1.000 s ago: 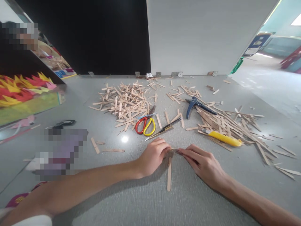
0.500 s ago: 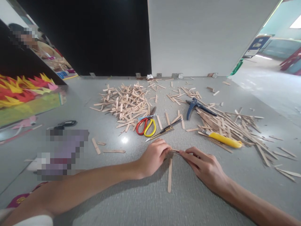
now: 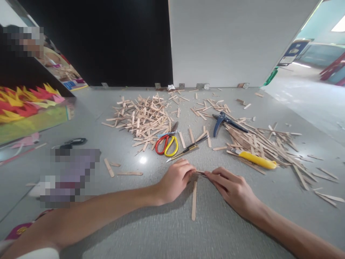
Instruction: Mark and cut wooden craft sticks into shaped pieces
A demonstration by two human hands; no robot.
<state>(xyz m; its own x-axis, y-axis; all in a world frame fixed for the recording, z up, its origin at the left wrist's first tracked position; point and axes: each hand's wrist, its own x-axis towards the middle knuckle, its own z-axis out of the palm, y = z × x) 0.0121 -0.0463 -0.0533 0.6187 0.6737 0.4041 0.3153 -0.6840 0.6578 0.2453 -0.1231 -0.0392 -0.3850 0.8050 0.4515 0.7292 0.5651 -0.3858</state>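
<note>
A thin wooden craft stick (image 3: 200, 172) spans the gap between my two hands. My left hand (image 3: 176, 181) is closed on its left end, and the fingertips of my right hand (image 3: 229, 187) pinch the other end. Just below, another craft stick (image 3: 194, 201) lies upright in the view on the grey surface. Beyond my hands rest scissors (image 3: 167, 144) with one red and one yellow handle, and a slim black and gold craft knife (image 3: 188, 148). A yellow-handled cutter (image 3: 257, 159) lies past my right hand, partly over some sticks.
A heap of short stick pieces (image 3: 142, 118) lies at the back left; longer sticks (image 3: 258, 144) pile up at the right beside a dark blue cutting tool (image 3: 229, 123). A black and white panel (image 3: 229, 43) stands behind. Paper flames (image 3: 24, 102) and a blurred-out purple item (image 3: 71, 176) are at left.
Almost nothing differs; both hands keep their hold on the craft stick. The whole view has shifted very slightly.
</note>
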